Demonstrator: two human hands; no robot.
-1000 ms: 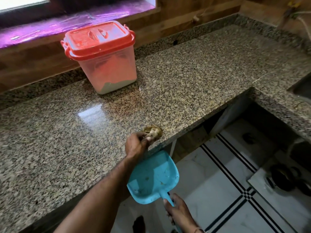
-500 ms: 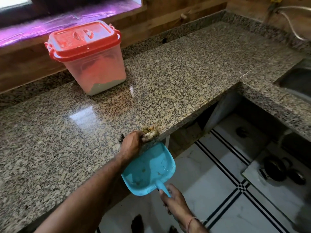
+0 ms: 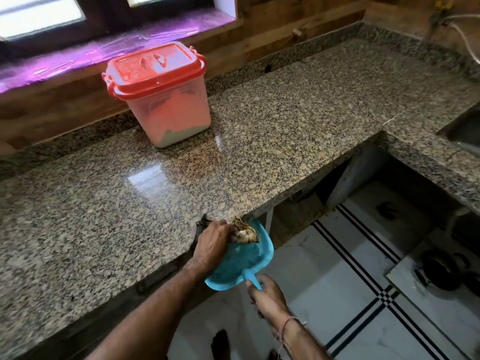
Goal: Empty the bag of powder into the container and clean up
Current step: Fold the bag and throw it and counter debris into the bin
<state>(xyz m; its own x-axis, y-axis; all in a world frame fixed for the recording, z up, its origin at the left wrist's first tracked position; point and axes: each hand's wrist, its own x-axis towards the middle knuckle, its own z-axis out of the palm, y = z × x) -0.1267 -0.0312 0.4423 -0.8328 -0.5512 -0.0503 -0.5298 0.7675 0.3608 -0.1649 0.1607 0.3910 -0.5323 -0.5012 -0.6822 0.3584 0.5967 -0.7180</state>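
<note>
A clear plastic container [image 3: 170,113] with a shut red lid stands at the back of the granite counter [image 3: 272,141], with pale powder in its bottom. At the counter's front edge my left hand [image 3: 211,244] grips a crumpled brownish wad [image 3: 244,231], which looks like a cloth or scrubber, and holds it over the mouth of a blue dustpan [image 3: 242,261]. My right hand [image 3: 267,297] holds the dustpan by its handle just below the counter's edge. No powder bag is in sight.
A window sill [image 3: 104,55] with a purple sheen runs behind the container. A sink [image 3: 465,131] is set in the counter at the right. Below lies a white tiled floor [image 3: 337,294] with black stripes. Dark sandals [image 3: 441,271] lie at the right.
My left hand has dragged the wad off the counter's edge and over the dustpan's mouth. The dustpan has risen closer under the edge. The camera has shifted.
</note>
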